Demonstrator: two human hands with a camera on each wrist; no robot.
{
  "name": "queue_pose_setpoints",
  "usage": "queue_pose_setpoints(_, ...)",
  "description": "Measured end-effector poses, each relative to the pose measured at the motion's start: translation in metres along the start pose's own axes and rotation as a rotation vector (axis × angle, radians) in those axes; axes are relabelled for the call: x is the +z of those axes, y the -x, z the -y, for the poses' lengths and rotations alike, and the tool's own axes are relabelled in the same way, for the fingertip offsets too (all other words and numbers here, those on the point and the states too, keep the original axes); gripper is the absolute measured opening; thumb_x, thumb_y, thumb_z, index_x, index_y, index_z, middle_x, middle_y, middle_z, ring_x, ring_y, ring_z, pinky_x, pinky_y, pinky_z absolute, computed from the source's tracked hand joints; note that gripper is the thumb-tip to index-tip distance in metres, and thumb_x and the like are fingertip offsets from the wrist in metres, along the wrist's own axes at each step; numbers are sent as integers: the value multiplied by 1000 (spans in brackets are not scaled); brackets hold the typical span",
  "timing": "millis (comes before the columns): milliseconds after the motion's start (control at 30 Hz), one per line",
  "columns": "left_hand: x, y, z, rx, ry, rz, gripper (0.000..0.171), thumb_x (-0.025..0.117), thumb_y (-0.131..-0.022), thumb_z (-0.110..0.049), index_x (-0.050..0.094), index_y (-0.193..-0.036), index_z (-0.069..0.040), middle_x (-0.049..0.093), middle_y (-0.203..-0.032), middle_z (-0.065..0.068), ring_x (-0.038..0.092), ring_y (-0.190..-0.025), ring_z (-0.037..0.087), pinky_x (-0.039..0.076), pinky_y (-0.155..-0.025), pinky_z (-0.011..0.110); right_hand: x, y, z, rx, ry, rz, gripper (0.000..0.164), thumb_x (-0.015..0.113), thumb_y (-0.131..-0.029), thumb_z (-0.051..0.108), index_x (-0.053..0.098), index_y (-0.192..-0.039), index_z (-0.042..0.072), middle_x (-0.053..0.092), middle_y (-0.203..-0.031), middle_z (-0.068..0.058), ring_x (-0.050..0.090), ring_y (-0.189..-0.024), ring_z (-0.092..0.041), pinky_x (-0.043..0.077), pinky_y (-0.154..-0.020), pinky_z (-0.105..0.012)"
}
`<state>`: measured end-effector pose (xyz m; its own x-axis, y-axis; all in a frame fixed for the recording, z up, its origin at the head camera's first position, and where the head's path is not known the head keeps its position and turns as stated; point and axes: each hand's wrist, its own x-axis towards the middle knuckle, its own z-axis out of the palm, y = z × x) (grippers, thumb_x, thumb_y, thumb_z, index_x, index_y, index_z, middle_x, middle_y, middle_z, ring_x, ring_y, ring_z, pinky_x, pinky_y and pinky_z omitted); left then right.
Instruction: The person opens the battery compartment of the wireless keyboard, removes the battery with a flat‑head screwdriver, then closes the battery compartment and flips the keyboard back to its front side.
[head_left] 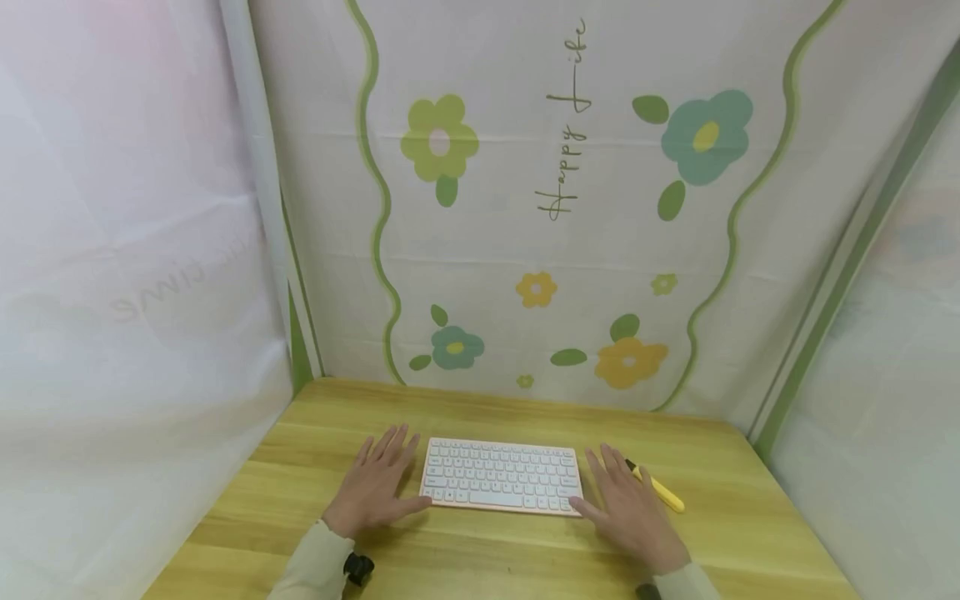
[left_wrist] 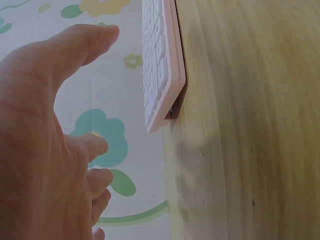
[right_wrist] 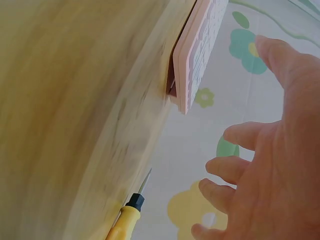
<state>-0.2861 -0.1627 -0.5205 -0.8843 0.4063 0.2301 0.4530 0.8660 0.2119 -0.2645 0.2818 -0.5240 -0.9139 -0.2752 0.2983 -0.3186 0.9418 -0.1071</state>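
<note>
A white keyboard [head_left: 501,477] with a pink edge lies flat on the wooden table. To its left is my left hand [head_left: 378,483], fingers spread and pointing away from me, the thumb by the keyboard's near left corner. In the left wrist view a gap shows between this hand [left_wrist: 55,120] and the keyboard [left_wrist: 167,75]. On the other side my right hand [head_left: 626,510] is spread too, its thumb over the near right corner. The right wrist view shows that hand [right_wrist: 280,140] apart from the keyboard and holding nothing. A yellow-handled screwdriver [head_left: 663,492] lies beside it, partly hidden by the fingers.
The wooden table [head_left: 480,558] reaches back to a white cloth [head_left: 495,217] printed with flowers and lettering. More cloth hangs at the left [head_left: 135,292] and right [head_left: 877,375] sides. In the right wrist view the screwdriver's thin metal shaft [right_wrist: 145,181] points toward the back.
</note>
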Motion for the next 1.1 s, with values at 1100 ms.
queue_pose_setpoints(1100,-1,2,0,0,7,-21,101,68,-90,-68,36,-164,-6,27,-173,21,28,-160,44,23,-127,69,-3,0,2,-24,24,-11,85,57,-100,66,42,-162,9,39,-167,-23,43,-152,-44,36,-113,-79)
